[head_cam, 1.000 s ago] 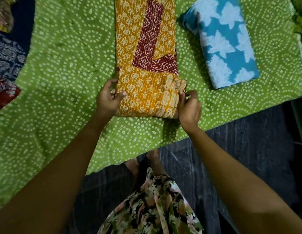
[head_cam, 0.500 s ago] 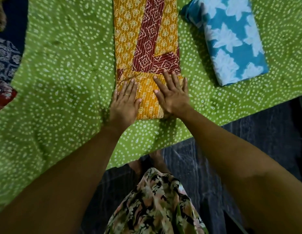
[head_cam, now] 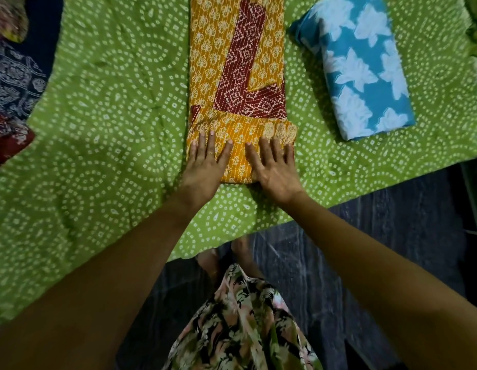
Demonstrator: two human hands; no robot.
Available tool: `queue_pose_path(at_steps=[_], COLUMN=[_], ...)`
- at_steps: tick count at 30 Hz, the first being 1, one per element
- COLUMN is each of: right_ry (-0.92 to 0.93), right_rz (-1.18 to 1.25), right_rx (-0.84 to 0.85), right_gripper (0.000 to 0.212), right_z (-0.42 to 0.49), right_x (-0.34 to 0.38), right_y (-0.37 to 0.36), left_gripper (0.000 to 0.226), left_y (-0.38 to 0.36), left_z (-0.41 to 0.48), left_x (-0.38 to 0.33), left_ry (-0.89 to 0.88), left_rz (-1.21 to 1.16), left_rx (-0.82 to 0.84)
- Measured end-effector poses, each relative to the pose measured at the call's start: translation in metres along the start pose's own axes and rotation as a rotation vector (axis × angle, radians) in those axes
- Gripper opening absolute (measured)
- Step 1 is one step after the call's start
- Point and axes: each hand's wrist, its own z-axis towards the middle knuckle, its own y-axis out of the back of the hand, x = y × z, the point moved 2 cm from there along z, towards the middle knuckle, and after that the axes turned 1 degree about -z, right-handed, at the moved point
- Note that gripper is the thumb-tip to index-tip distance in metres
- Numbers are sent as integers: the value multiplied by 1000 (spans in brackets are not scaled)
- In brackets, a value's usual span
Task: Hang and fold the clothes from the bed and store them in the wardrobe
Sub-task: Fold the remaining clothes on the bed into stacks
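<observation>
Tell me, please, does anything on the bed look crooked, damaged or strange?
Only a small thing: the folded-over near end of the orange garment sticks out past its right edge, by the right hand, so the fold is not square. The blue folded cloth lies neat.

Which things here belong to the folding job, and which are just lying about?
In the job:
orange garment, pressed flat under the left hand and right hand
folded blue cloth beside it
dark printed clothes at the left edge, probably yet to be folded

Just there:
green sheet
floor
</observation>
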Motion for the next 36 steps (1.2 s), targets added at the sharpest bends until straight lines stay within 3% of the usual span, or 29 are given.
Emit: queue_pose_path(at_steps=[5,9,11,14,17,19,22,25,27,30,34,36], right_ry=[-95,51,139,178,158,110,2,-96,-122,-148,-178,-215], right_rz=[-31,2,114,325,300,273,300,234,176,148,207,252], right_rx=[96,168,309,669,827,759,488,213,83,-42,-108,-185], right_gripper=[74,65,62,69,46,42,34,30,27,25,55,54], right_z=[9,-8,-23,-48,-59,-57,-41,-21,-5,16,21,19], right_x=[5,-4,-1,10,12,5,-9,-18,-18,-17,-17,-18], right_y=[11,35,45,59,74,89,110,119,113,90,61,59], left_gripper=[86,78,70,54,39,31,31,47,64,56,54,56], left_y=[13,33,39,50,70,88,110,113,104,66,27,13], left_z=[-6,-27,-44,-70,-80,-78,-62,-42,-32,-25,-33,-36], left_x=[-9,-12,-17,-29,-31,-25,-13,-10,-10,-8,4,4], left_ry=[41,14,-38,-96,-52,-13,60,121,119,58,60,-13], left_rz=[9,-63,-102,-95,-186,-281,-332,-195,-174,-101,-96,-11], left_rx=[111,293,405,675,859,771,406,-25,-218,-274,-334,-296])
